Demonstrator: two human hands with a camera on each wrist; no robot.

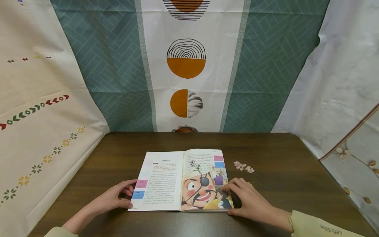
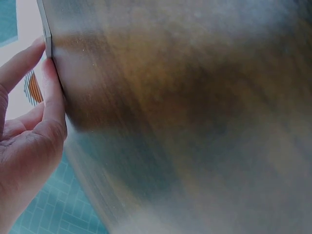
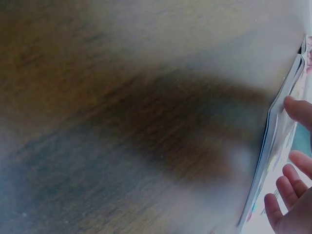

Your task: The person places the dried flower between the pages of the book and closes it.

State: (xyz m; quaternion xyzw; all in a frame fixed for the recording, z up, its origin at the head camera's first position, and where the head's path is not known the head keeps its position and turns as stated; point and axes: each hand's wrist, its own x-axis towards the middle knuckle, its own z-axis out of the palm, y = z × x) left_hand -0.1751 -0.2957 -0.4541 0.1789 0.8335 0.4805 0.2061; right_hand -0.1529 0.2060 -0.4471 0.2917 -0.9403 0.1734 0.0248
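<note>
Book [image 1: 163, 184]: is lying open, probably handling light, floppy
Left hand [image 1: 108, 199]: is touching left edge, relaxed
Right hand [image 1: 251, 200]: is touching right edge, loosely spread
Best hold: outer edges

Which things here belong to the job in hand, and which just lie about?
Likely the job:
open illustrated book
left hand, at its left edge
right hand, at its right edge
purple flower sprig, on the book

Seemingly lying about:
pink blossoms, right of the book
thin-stemmed sprig, near right hand

There are two hands [image 1: 116, 195] [image 1: 250, 200], one book [image 1: 163, 179], three flower sprigs [image 1: 196, 166] [image 1: 241, 166] [image 1: 260, 185], one table [image 1: 275, 156].
</note>
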